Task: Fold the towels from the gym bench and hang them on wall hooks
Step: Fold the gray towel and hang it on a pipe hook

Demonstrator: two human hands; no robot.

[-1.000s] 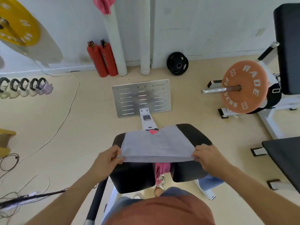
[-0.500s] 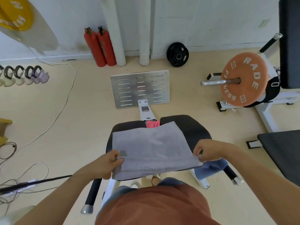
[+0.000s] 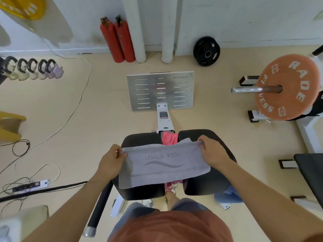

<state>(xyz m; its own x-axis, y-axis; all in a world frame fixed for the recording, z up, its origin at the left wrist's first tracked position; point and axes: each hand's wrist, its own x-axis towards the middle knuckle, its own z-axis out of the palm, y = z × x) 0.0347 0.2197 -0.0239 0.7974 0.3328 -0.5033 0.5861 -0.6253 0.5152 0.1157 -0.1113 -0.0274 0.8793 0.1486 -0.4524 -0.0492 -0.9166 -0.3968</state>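
A grey towel (image 3: 162, 165) with a printed logo lies folded into a narrow band across the black split bench pads (image 3: 139, 191). My left hand (image 3: 111, 161) pinches its far left corner. My right hand (image 3: 211, 151) grips its far right corner. A pink towel (image 3: 168, 138) shows in the gap between the pads, beyond the grey one, and again below its near edge. A blue towel (image 3: 229, 196) hangs off the bench at the lower right. No wall hooks are in view.
A slotted metal footplate (image 3: 160, 90) lies on the floor ahead. Two red extinguishers (image 3: 117, 39) and white pipes stand at the wall. An orange weight plate (image 3: 286, 88) sits on a bar to the right. Cables and a power strip (image 3: 29, 185) lie at the left.
Both hands carried the near edge of the grey towel away from me and over onto its far part, folding it in half. The logo side now faces up.
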